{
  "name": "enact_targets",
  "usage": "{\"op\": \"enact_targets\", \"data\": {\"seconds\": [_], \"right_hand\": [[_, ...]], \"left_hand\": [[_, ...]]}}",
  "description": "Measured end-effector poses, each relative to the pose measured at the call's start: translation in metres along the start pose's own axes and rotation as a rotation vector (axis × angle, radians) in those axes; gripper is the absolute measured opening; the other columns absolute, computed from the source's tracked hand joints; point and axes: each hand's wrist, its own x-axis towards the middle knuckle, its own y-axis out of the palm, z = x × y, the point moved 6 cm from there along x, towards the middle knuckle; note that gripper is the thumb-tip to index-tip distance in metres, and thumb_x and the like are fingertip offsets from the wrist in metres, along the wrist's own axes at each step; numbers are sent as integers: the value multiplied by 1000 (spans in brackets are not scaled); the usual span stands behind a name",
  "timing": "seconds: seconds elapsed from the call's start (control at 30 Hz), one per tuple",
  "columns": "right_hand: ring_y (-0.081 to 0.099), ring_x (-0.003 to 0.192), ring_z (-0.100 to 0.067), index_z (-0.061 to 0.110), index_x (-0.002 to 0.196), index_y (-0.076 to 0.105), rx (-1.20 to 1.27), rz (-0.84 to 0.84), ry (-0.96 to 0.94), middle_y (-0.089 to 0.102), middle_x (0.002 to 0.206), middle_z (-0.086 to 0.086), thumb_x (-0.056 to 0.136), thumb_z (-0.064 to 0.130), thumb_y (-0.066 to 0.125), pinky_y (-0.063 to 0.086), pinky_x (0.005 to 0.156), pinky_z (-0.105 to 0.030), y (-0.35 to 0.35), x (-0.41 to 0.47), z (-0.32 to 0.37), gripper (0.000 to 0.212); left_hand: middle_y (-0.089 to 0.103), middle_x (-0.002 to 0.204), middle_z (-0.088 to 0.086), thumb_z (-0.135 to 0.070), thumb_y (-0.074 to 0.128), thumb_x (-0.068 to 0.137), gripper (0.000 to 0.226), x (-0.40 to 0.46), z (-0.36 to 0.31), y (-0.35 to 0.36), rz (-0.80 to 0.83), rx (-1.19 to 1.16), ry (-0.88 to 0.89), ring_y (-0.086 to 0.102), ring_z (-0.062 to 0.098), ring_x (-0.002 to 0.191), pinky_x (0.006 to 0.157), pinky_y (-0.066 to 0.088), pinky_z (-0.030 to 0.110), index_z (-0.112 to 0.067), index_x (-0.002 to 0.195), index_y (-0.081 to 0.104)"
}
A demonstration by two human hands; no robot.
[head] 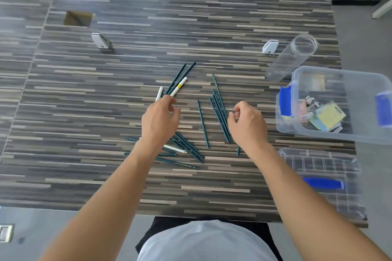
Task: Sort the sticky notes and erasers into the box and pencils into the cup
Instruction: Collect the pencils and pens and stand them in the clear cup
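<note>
Striped table [84, 91]: wide bare surface left of and beyond the pencils [219, 112], which lie scattered at its centre with a few white pens [179, 86] among them. Clear box [339, 133], right of the pencils at the table's right edge, holds sticky notes [329, 115] and small erasers; its lid [322, 176] lies nearer the person. Clear cup [290, 57] stands just beyond the box. Left hand [159, 118] and right hand [247, 123] hover over the pencils, fingers loosely curled, holding nothing.
</note>
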Motion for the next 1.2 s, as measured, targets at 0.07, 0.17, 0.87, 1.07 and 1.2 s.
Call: {"op": "enact_targets", "data": {"seconds": [0.07,0.17,0.87,1.07,1.2], "right_hand": [[58,79,-23,8,99,58,-20,16,38,62,88,-5,93,20,57,48,62,-33,11,5,-3,13],[55,77,-19,9,102,58,-61,48,106,63,91,-5,93,21,57,42,61,-29,29,11,-11,15],[59,87,-29,3,121,42,-239,192,421,58,108,-17,90,19,63,40,61,-31,90,38,-92,41],[51,72,-22,3,113,45,-230,193,410,61,95,-17,90,13,61,41,56,-30,99,42,-92,30],[52,74,-21,2,115,48,-213,194,369,59,99,-16,92,13,57,40,57,-28,102,44,-87,27]], "left_hand": [[65,91,-9,-28,61,91,19,7,17,1,9,9,-25,55,13,75,62,38,28,-19,108,63],[66,95,-6,-26,59,92,19,19,44,4,34,35,-74,55,14,77,61,40,29,-17,108,62],[67,99,3,-24,62,85,27,79,123,61,181,191,-260,57,22,85,65,40,34,-14,110,60],[65,90,8,-18,62,86,23,82,118,70,183,179,-267,51,22,72,59,38,35,-11,107,58],[60,85,8,-15,62,84,17,81,115,71,192,115,-270,54,26,72,61,40,35,-7,98,56]]}}
